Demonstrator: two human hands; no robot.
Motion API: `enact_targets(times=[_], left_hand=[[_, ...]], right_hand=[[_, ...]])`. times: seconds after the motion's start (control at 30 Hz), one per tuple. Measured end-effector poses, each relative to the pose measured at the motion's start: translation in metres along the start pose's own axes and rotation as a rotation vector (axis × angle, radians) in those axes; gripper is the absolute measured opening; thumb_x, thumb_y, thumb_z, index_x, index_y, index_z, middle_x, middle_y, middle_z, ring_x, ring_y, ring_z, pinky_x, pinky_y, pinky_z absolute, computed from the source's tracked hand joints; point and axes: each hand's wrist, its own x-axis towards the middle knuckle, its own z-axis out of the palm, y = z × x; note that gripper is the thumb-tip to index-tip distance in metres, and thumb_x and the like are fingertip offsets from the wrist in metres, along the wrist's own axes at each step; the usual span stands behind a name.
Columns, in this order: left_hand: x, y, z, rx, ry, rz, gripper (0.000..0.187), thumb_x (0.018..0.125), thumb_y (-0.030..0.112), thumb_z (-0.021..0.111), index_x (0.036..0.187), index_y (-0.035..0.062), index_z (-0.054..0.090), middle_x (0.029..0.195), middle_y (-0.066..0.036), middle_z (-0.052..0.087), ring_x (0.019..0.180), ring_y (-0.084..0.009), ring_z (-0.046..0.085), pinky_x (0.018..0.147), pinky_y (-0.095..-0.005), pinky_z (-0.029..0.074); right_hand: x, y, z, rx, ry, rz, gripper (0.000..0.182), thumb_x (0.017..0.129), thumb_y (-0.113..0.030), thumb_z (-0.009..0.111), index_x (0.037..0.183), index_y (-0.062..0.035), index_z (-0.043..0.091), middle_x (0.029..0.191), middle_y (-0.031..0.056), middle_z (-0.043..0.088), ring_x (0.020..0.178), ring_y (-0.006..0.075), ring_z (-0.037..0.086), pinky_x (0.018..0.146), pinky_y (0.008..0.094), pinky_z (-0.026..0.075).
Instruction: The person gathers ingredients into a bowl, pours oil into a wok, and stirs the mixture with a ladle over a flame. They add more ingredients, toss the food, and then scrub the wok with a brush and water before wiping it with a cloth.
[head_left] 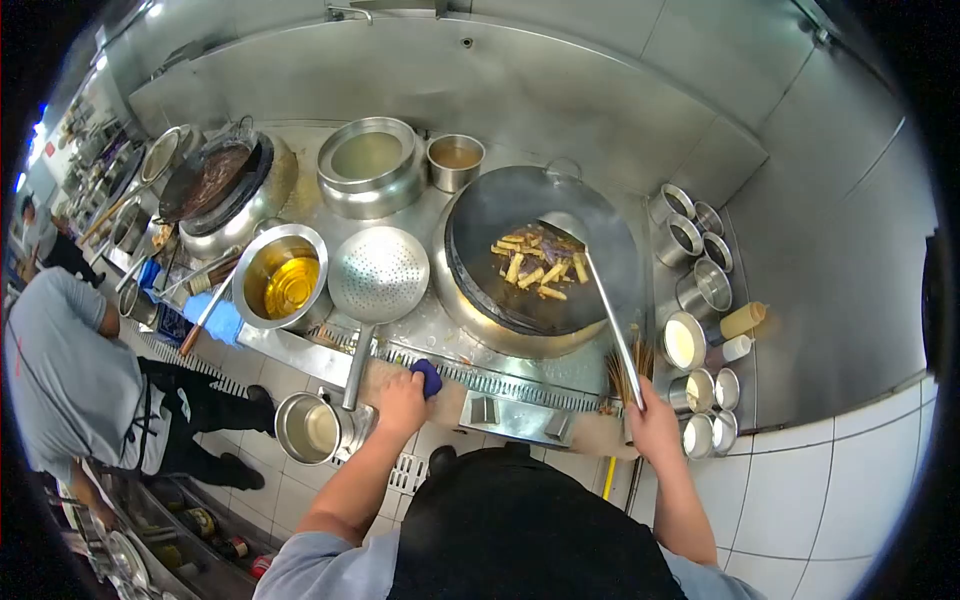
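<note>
My right hand (656, 426) is closed round the long handle of a ladle (607, 305), whose bowl rests in the wok (610, 250). Beside the bowl lie pale yellow strips of food (540, 268) with darker purple pieces in brown sauce. My left hand (402, 402) is at the front edge of the stove, its fingers closed on a bunched dark blue cloth (427, 378). Just left of that hand is the handle of a perforated skimmer (379, 276), which lies face up on the counter.
A metal bowl of yellow oil (292, 287) and a lidless steel pot (370, 160) stand to the left. Several seasoning containers (684, 340) line the right, with squeeze bottles (743, 320). A co-worker (85, 370) is at the left. A small pot (308, 428) hangs low in front.
</note>
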Motion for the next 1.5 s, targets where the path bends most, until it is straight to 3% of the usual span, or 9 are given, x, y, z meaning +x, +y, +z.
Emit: enact_targets(times=[0.17,0.37,0.5,0.7,0.8,0.9,0.93,1.17,1.5], left_hand=[[0.02,-0.002,-0.012,-0.192,-0.127,-0.144,0.039,0.078,0.03,0.067,0.102,0.0011,0.056,0.093,-0.015,0.064,0.087,-0.0326,0.061,0.078,-0.0417,0.048],[0.042,-0.023,-0.023,-2.095,-0.327,-0.53,0.037,0.085,0.021,0.059,0.115,-0.0006,0.055,0.105,-0.013,0.064,0.095,-0.025,0.063,0.086,-0.0357,0.049],[0.052,-0.001,-0.039,-2.542,-0.512,-0.145,0.047,0.081,0.023,0.059,0.119,-0.0016,0.048,0.118,-0.018,0.057,0.11,-0.0341,0.056,0.1,-0.0446,0.042],[0.065,0.04,-0.003,-2.529,-0.76,-0.167,0.042,0.083,0.023,0.06,0.116,0.0006,0.049,0.093,-0.01,0.058,0.087,-0.0251,0.061,0.08,-0.0398,0.052],[0.044,0.047,-0.012,-2.504,-0.811,-0.294,0.037,0.084,0.024,0.06,0.114,0.0042,0.051,0.091,-0.007,0.058,0.074,-0.0178,0.057,0.063,-0.031,0.05],[0.019,0.041,-0.018,-2.509,-0.907,-0.354,0.039,0.085,0.025,0.06,0.115,0.0048,0.048,0.092,-0.007,0.058,0.072,-0.0159,0.055,0.062,-0.0286,0.047],[0.011,0.038,-0.018,-2.505,-0.944,-0.396,0.039,0.085,0.025,0.06,0.115,0.005,0.048,0.092,-0.007,0.058,0.072,-0.016,0.054,0.062,-0.0287,0.047],[-0.039,0.006,-0.005,-2.406,-0.966,-0.456,0.035,0.086,0.026,0.059,0.111,0.0046,0.049,0.089,-0.006,0.057,0.073,-0.0162,0.054,0.063,-0.0287,0.046],[-0.056,0.01,-0.001,-2.457,-0.787,-0.486,0.033,0.085,0.03,0.062,0.108,0.007,0.053,0.087,-0.003,0.058,0.071,-0.0131,0.056,0.061,-0.0265,0.048]], right_hand=[[-0.03,0.05,0.018,-0.082,0.164,-0.027,0.046,0.081,-0.012,0.057,0.125,-0.006,0.048,0.082,0.026,0.062,0.077,0.0419,0.061,0.067,0.0443,0.048],[-0.054,0.036,0.041,-0.08,0.187,0.059,0.041,0.082,-0.017,0.058,0.121,-0.0055,0.052,0.081,0.0267,0.062,0.078,0.0437,0.061,0.068,0.0492,0.049],[-0.065,0.033,0.045,0.043,0.223,0.083,0.04,0.081,-0.012,0.059,0.119,-0.0012,0.053,0.084,0.0266,0.062,0.08,0.0437,0.06,0.069,0.0428,0.049],[-0.056,-0.01,0.019,0.0,0.125,0.041,0.041,0.083,-0.016,0.059,0.121,-0.0044,0.05,0.081,0.0268,0.061,0.07,0.042,0.06,0.062,0.0444,0.048],[-0.043,-0.029,0.018,0.975,-0.228,0.312,0.029,0.087,-0.01,0.054,0.114,0.0011,0.053,0.066,0.0079,0.052,0.045,0.0171,0.051,0.042,0.0294,0.042],[-0.02,-0.031,0.069,0.056,0.286,-0.279,0.024,0.088,-0.006,0.053,0.111,-0.0012,0.054,0.066,0.0046,0.054,0.045,0.0145,0.051,0.043,0.0284,0.043],[-0.018,-0.045,0.077,0.362,0.16,-0.063,0.02,0.087,-0.004,0.052,0.107,-0.0032,0.055,0.063,0.0019,0.05,0.041,0.01,0.045,0.035,0.0238,0.036],[0.001,-0.154,0.055,1.014,-0.496,0.093,0.027,0.087,-0.007,0.05,0.113,-0.0029,0.052,0.061,0.0016,0.045,0.037,0.0105,0.042,0.035,0.0243,0.034],[0.058,-0.305,0.176,0.405,-0.782,-0.347,0.014,0.08,-0.011,0.055,0.088,0.0004,0.054,0.064,0.0055,0.054,0.045,0.0161,0.053,0.043,0.0313,0.045]])
